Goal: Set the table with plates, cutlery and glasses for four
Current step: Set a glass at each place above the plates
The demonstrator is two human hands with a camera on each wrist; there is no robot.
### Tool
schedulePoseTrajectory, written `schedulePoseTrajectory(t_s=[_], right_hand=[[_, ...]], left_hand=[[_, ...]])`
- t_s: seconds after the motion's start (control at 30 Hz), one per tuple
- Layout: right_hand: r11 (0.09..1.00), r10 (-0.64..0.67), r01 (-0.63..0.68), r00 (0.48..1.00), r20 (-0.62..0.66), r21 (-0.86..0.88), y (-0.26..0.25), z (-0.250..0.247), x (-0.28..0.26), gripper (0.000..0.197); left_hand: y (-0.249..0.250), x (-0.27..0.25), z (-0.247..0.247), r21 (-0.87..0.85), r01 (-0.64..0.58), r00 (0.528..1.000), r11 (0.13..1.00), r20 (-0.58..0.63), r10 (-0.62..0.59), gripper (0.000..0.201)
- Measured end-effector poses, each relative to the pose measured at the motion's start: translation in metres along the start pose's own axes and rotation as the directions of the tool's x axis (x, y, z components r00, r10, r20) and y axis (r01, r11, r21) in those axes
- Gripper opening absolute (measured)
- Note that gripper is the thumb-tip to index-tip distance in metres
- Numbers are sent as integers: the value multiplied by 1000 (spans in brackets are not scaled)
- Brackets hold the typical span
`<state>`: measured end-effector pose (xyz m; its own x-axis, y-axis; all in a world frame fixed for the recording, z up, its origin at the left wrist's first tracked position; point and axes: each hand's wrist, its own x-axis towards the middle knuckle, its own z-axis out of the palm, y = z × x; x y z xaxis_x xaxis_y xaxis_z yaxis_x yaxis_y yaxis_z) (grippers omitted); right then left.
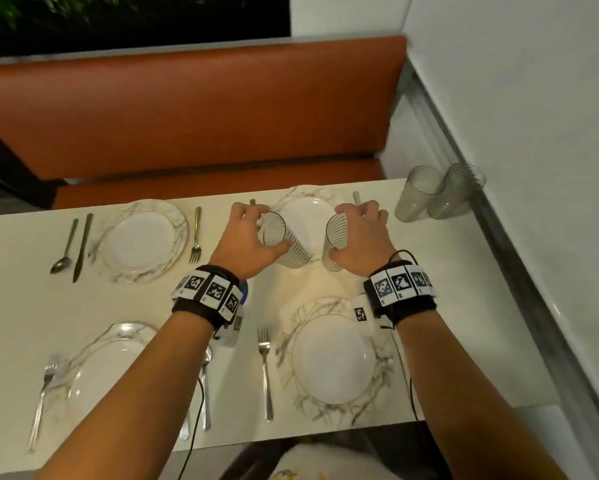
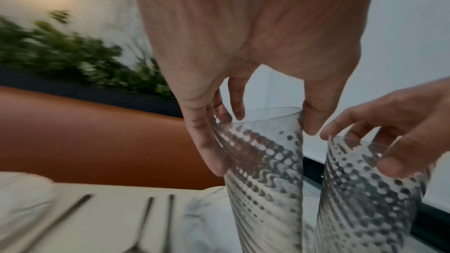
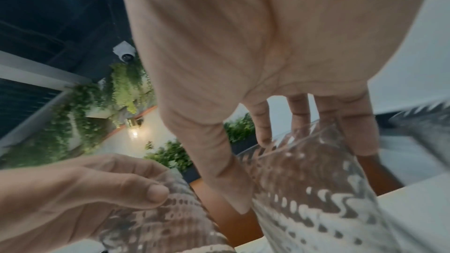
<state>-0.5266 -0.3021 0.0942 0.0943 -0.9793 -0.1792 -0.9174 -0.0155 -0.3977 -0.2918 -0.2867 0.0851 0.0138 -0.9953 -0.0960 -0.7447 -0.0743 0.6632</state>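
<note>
Clear ribbed glass makes up both tumblers now in hand. Working from left to right:

1. Far left of the fingers, on the off-white tabletop (image 1: 17, 306), a marble-veined plate (image 1: 142, 239) lies with a spoon (image 1: 64, 249) and table knife (image 1: 82, 245) on its outer side and a fork (image 1: 196, 237) on its inner side. Nearer the person, a second plate (image 1: 112, 365) has a fork (image 1: 43, 400) beside it. Both plates are round, glossy and white-centred.

2. The left hand (image 1: 248, 237) grips the left tumbler (image 1: 284, 242) from above. Its fingers curl over the far rim and the thumb presses the near wall, clamped on the glass. The tumbler appears tilted, mouth toward the person. The rim grip likely keeps the base free for setting down.

3. The right hand (image 1: 360, 233) grips the right tumbler (image 1: 334, 244) the same way, fingers clamped round its upper wall. The two tumblers sit just beside each other, apart, over the far-right plate (image 1: 306, 211). Whether their bases touch anything cannot be told.

4. Below the right fingers lies the near-right plate (image 1: 332, 355), a steel fork (image 1: 265, 365) at its left.

5. Right of the fingers, two more tumblers (image 1: 436, 194) stand together at the tabletop corner against the wall.

Judgement: plates and cutlery appear laid at four places; no glass is yet set at any of them. Thin, smooth glass calls for a firm, gentle hold.
</note>
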Motion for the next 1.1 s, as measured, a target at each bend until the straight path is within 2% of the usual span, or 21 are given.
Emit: schedulePoseTrajectory(t_s=[0.17, 0.37, 0.5, 0.7, 0.87, 1.1], right_hand=[[985, -149, 138, 983, 108, 103, -112, 61, -13, 80], [960, -266, 230, 929, 259, 159, -226, 135, -26, 81], [946, -322, 294, 892, 317, 136, -273, 168, -29, 83], [932, -351, 360, 862, 365, 46, -311, 192, -26, 88], [929, -343, 370, 842, 417, 17, -319, 196, -23, 87], [938, -288, 347, 809, 513, -22, -316, 192, -23, 95]], left_hand=[[-105, -45, -72, -52, 174, 978, 983, -111, -179, 78], [-213, -82, -130, -84, 386, 887, 918, -241, -395, 84], [-261, -99, -150, -105, 457, 850, 883, -241, -469, 88], [-298, -112, -165, -107, 467, 839, 878, -259, -478, 89], [-310, -110, -176, -156, 466, 821, 871, -292, -491, 99], [-318, -104, -192, -158, 479, 815, 863, -285, -505, 91]])
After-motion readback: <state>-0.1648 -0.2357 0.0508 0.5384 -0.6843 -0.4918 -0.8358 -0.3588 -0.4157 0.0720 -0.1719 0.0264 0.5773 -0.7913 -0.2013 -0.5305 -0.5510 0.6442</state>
